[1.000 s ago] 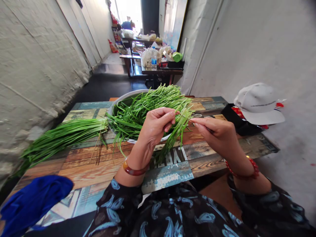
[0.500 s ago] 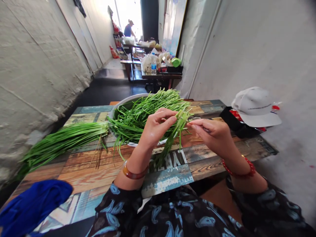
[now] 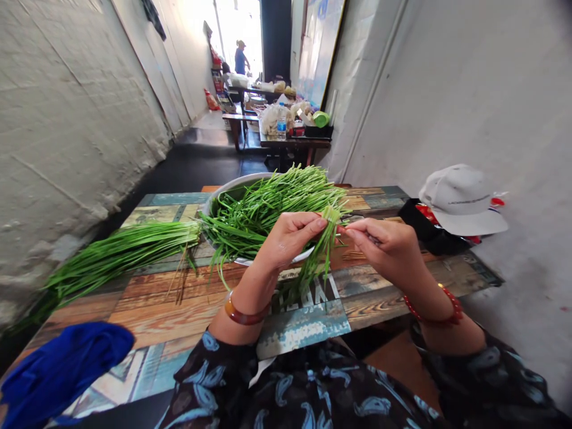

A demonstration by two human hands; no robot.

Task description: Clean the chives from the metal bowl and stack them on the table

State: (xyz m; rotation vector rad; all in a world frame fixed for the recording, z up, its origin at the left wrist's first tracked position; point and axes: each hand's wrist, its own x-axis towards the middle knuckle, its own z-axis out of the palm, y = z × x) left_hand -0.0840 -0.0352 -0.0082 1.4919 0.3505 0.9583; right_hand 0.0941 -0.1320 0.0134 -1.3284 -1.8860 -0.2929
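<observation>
My left hand point(image 3: 292, 237) is closed on a small bunch of green stalks point(image 3: 325, 238), whose leaves hang down over the table edge of the bowl. Close to the pale ends of that bunch, the fingertips of my right hand point(image 3: 379, 238) are pinched together; what they grip is too small to make out. Behind both hands, a wide metal bowl point(image 3: 227, 183) holds a big heap of long green stalks point(image 3: 286, 196). Another pile of long stalks point(image 3: 129, 250) lies left of the bowl, its pale ends toward the rim.
The patchwork wooden table point(image 3: 179, 322) carries a blue cloth point(image 3: 67, 369) at near left and a white cap point(image 3: 462, 199) over a black box point(image 3: 422, 229) at right. Farther off, a bottle point(image 3: 281, 122) stands on another table, and a person point(image 3: 241, 59) is by the bright doorway.
My left hand has lowered slightly and the bunch in it hangs more upright, its pale ends closer together. My right hand stays pinched beside it. The distant person stands more upright.
</observation>
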